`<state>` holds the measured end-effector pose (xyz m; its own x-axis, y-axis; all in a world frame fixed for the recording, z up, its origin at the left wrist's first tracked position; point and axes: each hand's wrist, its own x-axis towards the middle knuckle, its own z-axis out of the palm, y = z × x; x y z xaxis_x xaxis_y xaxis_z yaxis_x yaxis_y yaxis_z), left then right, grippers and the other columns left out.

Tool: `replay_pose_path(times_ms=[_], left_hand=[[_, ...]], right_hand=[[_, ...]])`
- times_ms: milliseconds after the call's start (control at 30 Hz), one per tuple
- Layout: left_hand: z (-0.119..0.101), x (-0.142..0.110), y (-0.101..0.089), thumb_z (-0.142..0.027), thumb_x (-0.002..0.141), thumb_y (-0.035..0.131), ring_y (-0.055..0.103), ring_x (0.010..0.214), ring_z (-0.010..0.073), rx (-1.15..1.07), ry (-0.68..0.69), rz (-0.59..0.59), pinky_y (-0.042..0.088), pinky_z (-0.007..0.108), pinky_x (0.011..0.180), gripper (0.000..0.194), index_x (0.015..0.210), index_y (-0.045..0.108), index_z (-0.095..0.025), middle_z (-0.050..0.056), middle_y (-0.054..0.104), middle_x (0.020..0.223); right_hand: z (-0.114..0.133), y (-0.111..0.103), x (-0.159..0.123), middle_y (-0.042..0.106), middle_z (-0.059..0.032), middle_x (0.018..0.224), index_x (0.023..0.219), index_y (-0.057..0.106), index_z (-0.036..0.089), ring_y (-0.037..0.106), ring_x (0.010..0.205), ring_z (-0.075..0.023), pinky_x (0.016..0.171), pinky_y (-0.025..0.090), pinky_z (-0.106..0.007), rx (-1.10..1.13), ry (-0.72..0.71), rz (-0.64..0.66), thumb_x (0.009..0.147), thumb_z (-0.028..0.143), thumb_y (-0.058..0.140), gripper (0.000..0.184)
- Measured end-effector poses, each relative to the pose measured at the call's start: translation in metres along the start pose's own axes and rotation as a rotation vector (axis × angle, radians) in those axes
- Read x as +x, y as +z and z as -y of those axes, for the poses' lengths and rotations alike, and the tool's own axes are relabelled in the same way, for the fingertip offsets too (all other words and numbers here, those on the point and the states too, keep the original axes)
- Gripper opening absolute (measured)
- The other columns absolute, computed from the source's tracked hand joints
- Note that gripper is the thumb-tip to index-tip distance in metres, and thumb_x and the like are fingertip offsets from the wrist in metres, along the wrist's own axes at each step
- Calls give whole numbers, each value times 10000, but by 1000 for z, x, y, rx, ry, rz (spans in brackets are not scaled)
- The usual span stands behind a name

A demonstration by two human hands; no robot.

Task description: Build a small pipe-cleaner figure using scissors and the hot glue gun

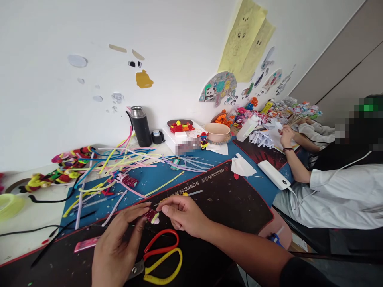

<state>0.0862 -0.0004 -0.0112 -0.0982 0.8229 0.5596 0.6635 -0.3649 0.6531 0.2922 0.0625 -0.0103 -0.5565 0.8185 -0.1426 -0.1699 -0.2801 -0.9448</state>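
My left hand (pixel 121 235) pinches a small dark red and yellow pipe-cleaner figure (pixel 152 216) between thumb and fingertips, above the black desk mat. Right beside the figure is my right hand (pixel 187 217), its thumb and fingers drawn together; what they hold, if anything, is hidden. Scissors (pixel 163 257) with one red and one yellow handle lie on the mat below, their blades partly behind my left hand. A pink object (pixel 86 244) rests to the left of that hand. Another dark red figure (pixel 127 179) lies among the loose pipe cleaners (pixel 119 153).
A black thermos (pixel 140 126) stands by the wall, with a white box (pixel 169 137) and a beige bowl (pixel 217 131) farther right. At the right, a person (pixel 335 191) handles paper near a white power bank (pixel 273 174). Finished figures (pixel 48 181) lie at left.
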Motion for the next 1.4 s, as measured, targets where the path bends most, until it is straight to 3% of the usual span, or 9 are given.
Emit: replay_pose_path(times_ms=[267,500,700,900,1200,1400], left_hand=[[-3,2,1,-343,1034,682,842,999,206,-21,12,22,636,302,934,154,1129,801,-326,1,881,1119],[-4,2,2,-312,1034,677,843,987,186,-29,28,28,631,264,912,143,1120,791,-315,-8,878,1094],[-4,3,2,-349,1032,691,843,956,197,-28,14,17,638,275,888,149,1115,811,-323,-5,876,1069],[-5,6,2,-412,1009,732,844,915,207,-81,-13,51,652,282,861,149,1085,830,-330,-4,874,1028],[-6,5,6,-508,953,766,850,906,237,-131,-167,75,674,303,815,212,1036,848,-331,5,883,1009],[-3,0,8,-553,910,788,850,983,267,-215,-323,142,685,346,870,287,1062,862,-321,34,890,1087]], right_hand=[[-4,1,0,461,137,480,974,703,186,350,383,-66,453,298,-240,37,78,44,842,729,840,575],[-3,5,0,474,124,494,884,667,192,386,398,-69,443,283,-237,13,89,75,843,658,871,510],[-3,5,1,517,114,536,937,681,185,386,404,-66,447,288,-236,25,83,55,821,694,873,556],[3,-2,2,455,130,460,1019,727,167,318,386,-70,433,247,-234,38,51,-2,867,749,813,608],[1,-3,-3,506,120,528,1132,721,171,397,415,-73,451,300,-221,-31,29,44,881,693,833,590],[-6,3,0,492,115,566,1061,692,183,391,438,-64,463,319,-222,-81,2,6,877,686,839,555]])
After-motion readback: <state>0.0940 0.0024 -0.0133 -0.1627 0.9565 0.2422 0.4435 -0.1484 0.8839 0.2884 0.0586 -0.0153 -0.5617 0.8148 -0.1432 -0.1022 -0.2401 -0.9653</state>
